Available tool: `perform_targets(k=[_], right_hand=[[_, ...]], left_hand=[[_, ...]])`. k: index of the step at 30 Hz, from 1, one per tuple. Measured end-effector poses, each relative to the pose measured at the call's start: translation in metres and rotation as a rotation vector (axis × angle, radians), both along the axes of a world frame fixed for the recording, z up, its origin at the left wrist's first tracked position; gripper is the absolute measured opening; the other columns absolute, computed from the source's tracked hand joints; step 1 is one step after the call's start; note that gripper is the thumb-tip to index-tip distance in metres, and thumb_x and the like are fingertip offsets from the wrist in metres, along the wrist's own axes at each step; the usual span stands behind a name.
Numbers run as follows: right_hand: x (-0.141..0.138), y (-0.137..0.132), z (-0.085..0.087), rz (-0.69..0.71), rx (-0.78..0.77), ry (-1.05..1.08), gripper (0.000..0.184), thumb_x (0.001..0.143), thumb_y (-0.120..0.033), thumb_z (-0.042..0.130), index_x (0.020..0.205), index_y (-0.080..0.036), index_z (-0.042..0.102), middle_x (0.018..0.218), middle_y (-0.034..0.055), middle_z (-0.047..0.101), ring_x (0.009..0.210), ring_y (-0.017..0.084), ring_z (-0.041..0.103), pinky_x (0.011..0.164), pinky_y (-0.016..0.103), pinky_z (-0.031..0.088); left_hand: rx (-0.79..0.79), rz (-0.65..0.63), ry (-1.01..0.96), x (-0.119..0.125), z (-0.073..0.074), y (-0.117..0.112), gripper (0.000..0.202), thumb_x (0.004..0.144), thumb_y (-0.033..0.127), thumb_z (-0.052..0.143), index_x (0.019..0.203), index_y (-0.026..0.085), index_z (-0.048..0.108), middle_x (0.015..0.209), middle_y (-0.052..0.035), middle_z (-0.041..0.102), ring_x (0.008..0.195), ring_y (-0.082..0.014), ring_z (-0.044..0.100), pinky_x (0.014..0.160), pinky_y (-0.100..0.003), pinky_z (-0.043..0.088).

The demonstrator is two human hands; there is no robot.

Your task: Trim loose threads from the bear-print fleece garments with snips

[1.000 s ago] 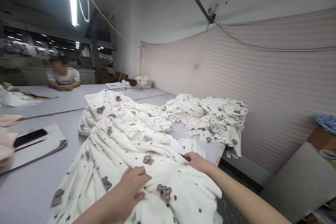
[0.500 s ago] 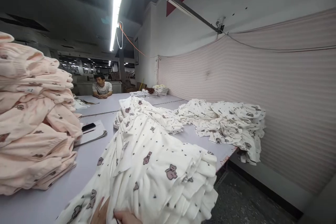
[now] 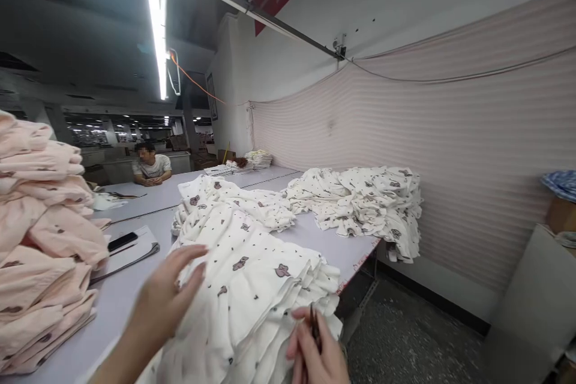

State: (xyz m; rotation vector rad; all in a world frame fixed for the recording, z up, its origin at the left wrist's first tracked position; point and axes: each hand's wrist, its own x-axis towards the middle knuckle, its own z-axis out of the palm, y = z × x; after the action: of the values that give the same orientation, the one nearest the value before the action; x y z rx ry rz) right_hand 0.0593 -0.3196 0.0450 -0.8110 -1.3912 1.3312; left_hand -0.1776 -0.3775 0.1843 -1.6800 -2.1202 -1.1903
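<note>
stack of white bear-print cloth [image 3: 261, 279] lies on the table [image 3: 330, 244], which runs beneath it; the stack's layered edges fan out at its right end. over the stack's left side is the left hand [image 3: 165, 291], thumb and fingers spread apart, grasping nothing; whether the fingertips touch the stack i cannot tell. at the stack's near right edge the right hand [image 3: 318, 351] is curled closed around a small dark pointed tool [image 3: 314, 325], tip upward; whether those fingers also pinch a layer of the stack cannot be made out. left of the stack rises a heap of pink cloth [image 3: 42, 234], and between that heap and the stack a dark phone [image 3: 122, 242] lies on some papers [image 3: 141, 246]. beyond the stack, to its right, is a second white pile [image 3: 369, 198], and behind both hangs a pale striped sheet [image 3: 450, 138]. far past the stack, to its left, a person [image 3: 155, 168] leans on forearms at the table.
</note>
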Motion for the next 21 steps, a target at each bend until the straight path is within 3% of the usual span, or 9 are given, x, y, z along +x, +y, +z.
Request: perform_targets(k=[1, 3, 6, 9, 11, 13, 17, 19, 21], right_hand=[[0.010, 0.014, 0.005, -0.049, -0.012, 0.025, 0.048, 0.088, -0.061, 0.040, 0.106, -0.019, 0.057, 0.056, -0.0022, 0.060, 0.032, 0.010, 0.046, 0.033, 0.019, 0.036], [0.025, 0.046, 0.010, -0.157, 0.005, 0.002, 0.043, 0.089, -0.057, 0.041, 0.107, -0.019, 0.053, 0.055, -0.0048, 0.054, 0.036, 0.011, 0.047, 0.037, 0.020, 0.039], [0.040, 0.096, 0.006, -0.286, 0.024, -0.100, 0.035, 0.085, -0.047, 0.047, 0.104, -0.018, 0.056, 0.060, -0.0031, 0.055, 0.050, 0.015, 0.053, 0.049, 0.023, 0.044], [0.044, 0.133, -0.003, -0.289, 0.012, -0.139, 0.030, 0.074, -0.036, 0.059, 0.096, -0.016, 0.063, 0.064, -0.0018, 0.055, 0.060, 0.018, 0.055, 0.059, 0.025, 0.046], [0.042, 0.142, -0.007, -0.247, 0.009, -0.151, 0.030, 0.071, -0.031, 0.059, 0.096, -0.015, 0.065, 0.063, -0.0028, 0.053, 0.061, 0.017, 0.054, 0.061, 0.025, 0.045], [0.037, 0.140, -0.006, -0.193, 0.012, -0.145, 0.032, 0.074, -0.030, 0.057, 0.102, -0.015, 0.063, 0.065, -0.0035, 0.051, 0.063, 0.016, 0.053, 0.062, 0.024, 0.045], [0.030, 0.124, 0.005, -0.077, 0.082, -0.144, 0.045, 0.079, -0.030, 0.056, 0.123, -0.018, 0.051, 0.066, -0.0066, 0.042, 0.058, 0.013, 0.046, 0.058, 0.021, 0.042], [0.027, 0.120, 0.011, -0.033, 0.131, -0.183, 0.046, 0.082, -0.027, 0.055, 0.127, -0.020, 0.046, 0.067, -0.0070, 0.039, 0.057, 0.012, 0.044, 0.056, 0.021, 0.040], [0.026, 0.120, 0.016, -0.002, 0.169, -0.212, 0.030, 0.085, -0.024, 0.052, 0.115, -0.020, 0.052, 0.071, -0.0052, 0.044, 0.063, 0.013, 0.048, 0.059, 0.021, 0.040]], left_hand=[[-0.015, -0.163, -0.001, 0.029, 0.014, 0.022, 0.030, 0.085, 0.042, 0.046, 0.102, 0.025, 0.064, 0.113, -0.0058, 0.067, 0.103, -0.0248, 0.062, 0.064, -0.027, 0.055], [-0.171, -0.455, 0.031, 0.083, 0.024, 0.069, 0.026, 0.087, 0.032, 0.045, 0.102, 0.024, 0.064, 0.115, -0.0060, 0.065, 0.103, -0.0217, 0.062, 0.082, -0.030, 0.053], [-0.308, -0.567, 0.084, 0.133, 0.003, 0.132, 0.024, 0.079, 0.021, 0.053, 0.099, 0.023, 0.065, 0.110, -0.0072, 0.065, 0.100, -0.0247, 0.062, 0.086, -0.036, 0.049], [-0.362, -0.565, 0.082, 0.140, -0.031, 0.164, 0.018, 0.067, 0.015, 0.060, 0.083, 0.021, 0.066, 0.101, -0.0082, 0.066, 0.094, -0.0286, 0.063, 0.082, -0.039, 0.049], [-0.363, -0.539, 0.045, 0.133, -0.045, 0.166, 0.010, 0.072, 0.014, 0.054, 0.073, 0.021, 0.061, 0.096, -0.0087, 0.065, 0.090, -0.0267, 0.062, 0.080, -0.038, 0.049], [-0.356, -0.497, -0.014, 0.122, -0.049, 0.158, 0.016, 0.079, 0.015, 0.044, 0.071, 0.021, 0.056, 0.100, -0.0099, 0.064, 0.090, -0.0240, 0.062, 0.075, -0.034, 0.050], [-0.391, -0.482, -0.355, 0.104, -0.045, 0.131, 0.014, 0.084, 0.024, 0.047, 0.071, 0.020, 0.050, 0.132, -0.0124, 0.053, 0.099, -0.0249, 0.062, 0.066, -0.030, 0.052], [-0.365, -0.535, -0.559, 0.098, -0.047, 0.118, 0.015, 0.085, 0.028, 0.051, 0.072, 0.020, 0.049, 0.131, -0.0123, 0.055, 0.107, -0.0277, 0.059, 0.076, -0.034, 0.051], [-0.302, -0.573, -0.606, 0.095, -0.052, 0.107, 0.017, 0.089, 0.030, 0.046, 0.075, 0.021, 0.049, 0.113, -0.0113, 0.064, 0.116, -0.0282, 0.052, 0.086, -0.037, 0.047]])
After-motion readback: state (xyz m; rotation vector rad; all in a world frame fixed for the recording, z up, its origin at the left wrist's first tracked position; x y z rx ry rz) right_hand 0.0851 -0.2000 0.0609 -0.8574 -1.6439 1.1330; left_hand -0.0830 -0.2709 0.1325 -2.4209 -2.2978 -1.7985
